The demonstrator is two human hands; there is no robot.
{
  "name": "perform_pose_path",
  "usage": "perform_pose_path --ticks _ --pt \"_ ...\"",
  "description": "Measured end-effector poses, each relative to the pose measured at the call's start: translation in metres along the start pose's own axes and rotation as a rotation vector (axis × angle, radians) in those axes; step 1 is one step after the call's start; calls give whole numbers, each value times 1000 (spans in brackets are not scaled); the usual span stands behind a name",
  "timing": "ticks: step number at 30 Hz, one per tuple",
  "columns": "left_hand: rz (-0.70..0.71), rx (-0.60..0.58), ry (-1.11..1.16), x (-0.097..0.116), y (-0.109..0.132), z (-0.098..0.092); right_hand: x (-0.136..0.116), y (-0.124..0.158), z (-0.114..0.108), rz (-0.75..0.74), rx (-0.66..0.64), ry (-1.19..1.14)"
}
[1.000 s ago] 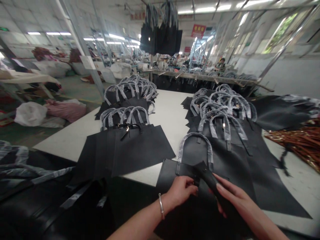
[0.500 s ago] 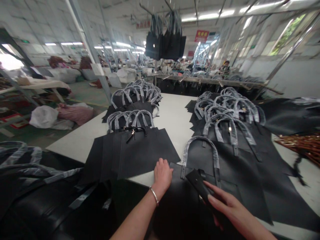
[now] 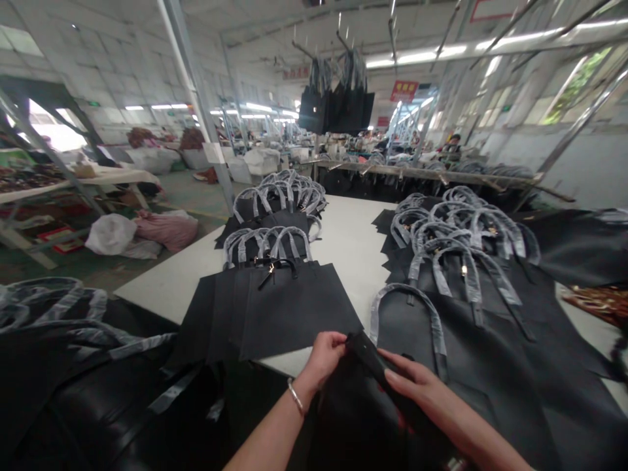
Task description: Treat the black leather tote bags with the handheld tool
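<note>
My left hand [image 3: 326, 356], with a bangle on its wrist, pinches the top corner of a black leather bag panel [image 3: 356, 409] at the table's near edge. My right hand [image 3: 417, 383] is closed around a narrow black leather piece [image 3: 373, 356], thumb on top. Its far end meets the pinched corner by my left fingertips; its lower end is dark and hard to make out. Just beyond lies a black panel with a plastic-wrapped handle [image 3: 407, 291]. A stack of black bag panels [image 3: 294, 307] with a gold-coloured buckle lies left of my hands.
More panels with wrapped handles [image 3: 461, 229] overlap on the right of the white table [image 3: 343, 226]. Black bags [image 3: 73, 392] are piled at the lower left. A metal post [image 3: 196, 98] rises behind the table's left side. Finished bags [image 3: 336, 104] hang overhead.
My right hand has brought the narrow leather piece left, up to the panel's corner. My left hand has gone from resting on the panel's edge to pinching it. The view has tilted slightly.
</note>
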State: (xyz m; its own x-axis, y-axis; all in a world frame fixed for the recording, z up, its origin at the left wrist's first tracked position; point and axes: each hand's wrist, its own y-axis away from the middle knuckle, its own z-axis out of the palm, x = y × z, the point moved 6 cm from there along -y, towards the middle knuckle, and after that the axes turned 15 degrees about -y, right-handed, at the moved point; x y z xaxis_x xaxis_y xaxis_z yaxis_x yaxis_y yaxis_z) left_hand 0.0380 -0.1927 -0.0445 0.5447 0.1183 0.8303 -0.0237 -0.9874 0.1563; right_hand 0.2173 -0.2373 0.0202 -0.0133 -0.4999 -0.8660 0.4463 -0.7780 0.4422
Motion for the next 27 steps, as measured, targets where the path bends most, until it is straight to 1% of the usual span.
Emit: perform_pose_path --ticks 2,4,7,9,11,13,14,16,18,20,22,23,24,25,26,27 --pt "33 -19 131 6 8 3 -5 -1 1 -21 -3 -36" --pt "62 -25 340 12 15 3 -6 1 2 -24 5 -64" --pt "84 -59 639 19 23 3 -2 8 2 27 10 -78" --pt "82 -102 720 24 26 2 -4 13 1 16 17 -102" --pt "80 -128 787 31 29 -5 -13 20 -6 -57 53 -116" --pt "98 -121 848 44 31 -23 -25 29 -21 -129 135 -107" --pt "121 -104 869 52 32 -37 -29 36 -31 -145 188 -102" --pt "176 -76 884 74 36 -70 -31 51 -55 -145 281 -106" --pt "217 -55 862 100 42 -106 -29 67 -76 -156 334 -124" --pt "236 -19 818 126 45 -140 -23 83 -91 -149 373 -131" --pt "259 3 777 152 45 -165 -15 97 -100 -119 420 -141" --pt "272 -11 758 164 42 -172 -11 103 -103 -108 446 -149" --pt "284 -40 741 175 37 -173 -8 108 -105 -107 468 -159" --pt "294 -87 721 185 32 -169 -4 111 -108 -118 483 -173" --pt "301 -145 698 193 26 -158 -1 114 -110 -127 495 -186" --pt "304 -209 670 199 20 -142 3 117 -113 -134 506 -197"
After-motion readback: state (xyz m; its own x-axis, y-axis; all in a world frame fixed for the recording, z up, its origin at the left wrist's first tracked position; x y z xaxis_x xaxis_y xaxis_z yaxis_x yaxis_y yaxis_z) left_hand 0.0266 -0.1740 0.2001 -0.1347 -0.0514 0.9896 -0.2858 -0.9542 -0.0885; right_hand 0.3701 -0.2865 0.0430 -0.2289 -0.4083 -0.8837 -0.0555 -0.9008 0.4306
